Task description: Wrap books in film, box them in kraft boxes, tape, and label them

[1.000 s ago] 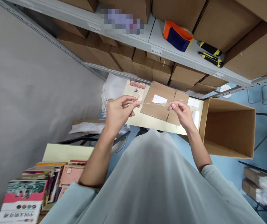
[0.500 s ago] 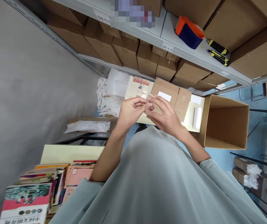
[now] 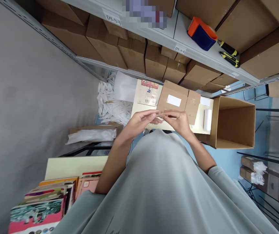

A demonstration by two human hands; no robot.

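Note:
My left hand (image 3: 140, 121) and my right hand (image 3: 179, 122) meet fingertip to fingertip in front of my chest, pinching a small crumpled piece of clear tape (image 3: 162, 113) between them. Both hands are closed in a pinch. Just beyond them a flat cardboard parcel (image 3: 177, 100) with a white label lies on a pale yellow table (image 3: 139, 109). A printed sheet (image 3: 148, 92) lies on the table to the parcel's left.
An open empty cardboard box (image 3: 234, 122) stands on its side right of the table. A white roll (image 3: 207, 119) lies beside it. Shelves above hold cartons, an orange-blue tape dispenser (image 3: 201, 33) and two utility knives (image 3: 228, 53). Books (image 3: 46, 201) are stacked lower left; white bags (image 3: 110, 104) lie left.
The hands, held apart with a tape strip stretched between them a second ago, have come together, and the strip is now bunched between the fingertips. The view shifted slightly.

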